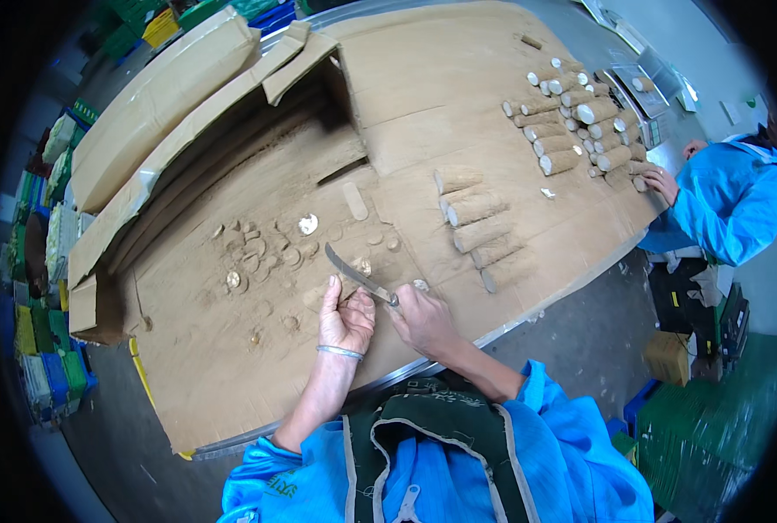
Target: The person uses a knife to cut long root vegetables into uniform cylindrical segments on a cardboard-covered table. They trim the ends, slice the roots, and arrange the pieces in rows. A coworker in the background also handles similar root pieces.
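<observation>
My right hand grips the handle of a knife with a curved blade. The blade points up and left, across the front of my left hand. That hand is palm up with fingers curled around a brown, soil-coated root piece, apparently yam; its pale cut end shows past the blade. The fingers hide part of the piece. Just beyond, thin cut-off root slices lie scattered on the dusty cardboard, along with a round white-faced slice.
To the right lies a row of root pieces. Farther right is a larger pile beside a weighing scale carrying one piece. A co-worker's hand touches that pile. An open cardboard box lies on its side at left.
</observation>
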{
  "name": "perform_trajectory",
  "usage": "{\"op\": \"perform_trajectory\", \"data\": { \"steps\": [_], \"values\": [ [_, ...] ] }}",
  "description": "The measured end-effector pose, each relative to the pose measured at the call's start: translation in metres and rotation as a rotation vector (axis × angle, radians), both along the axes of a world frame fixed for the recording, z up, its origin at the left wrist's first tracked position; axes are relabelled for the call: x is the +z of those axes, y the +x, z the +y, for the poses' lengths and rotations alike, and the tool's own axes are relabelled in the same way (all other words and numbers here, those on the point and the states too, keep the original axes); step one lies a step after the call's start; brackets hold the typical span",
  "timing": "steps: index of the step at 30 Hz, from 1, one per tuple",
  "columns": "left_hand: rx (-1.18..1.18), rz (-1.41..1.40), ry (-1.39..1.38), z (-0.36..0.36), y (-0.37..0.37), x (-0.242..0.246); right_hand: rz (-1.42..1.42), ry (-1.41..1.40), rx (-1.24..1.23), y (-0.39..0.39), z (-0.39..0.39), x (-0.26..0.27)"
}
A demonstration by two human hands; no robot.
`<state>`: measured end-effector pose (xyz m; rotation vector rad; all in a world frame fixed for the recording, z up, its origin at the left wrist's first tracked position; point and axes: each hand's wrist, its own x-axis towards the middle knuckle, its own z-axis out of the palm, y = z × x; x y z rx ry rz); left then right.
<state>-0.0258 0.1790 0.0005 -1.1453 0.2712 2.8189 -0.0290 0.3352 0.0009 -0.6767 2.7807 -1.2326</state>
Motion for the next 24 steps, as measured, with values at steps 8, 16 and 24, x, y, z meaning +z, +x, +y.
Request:
{"op": "perform_trajectory", "data": {
  "steps": [8, 16, 24],
  "values": [
    [0.062, -0.009, -0.023, -0.033, 0.022, 0.010, 0.082, 0.012, 0.082, 0.009, -0.038, 0.005],
    [0.103, -0.034, -0.008, -0.059, 0.037, 0.017, 0.122, 0.029, 0.136, 0.013, -0.070, 0.008],
    [0.132, 0.100, -0.009, -0.080, 0.060, 0.031, -0.300, 0.228, 0.006, -0.008, -0.045, -0.053]
  ]
}}
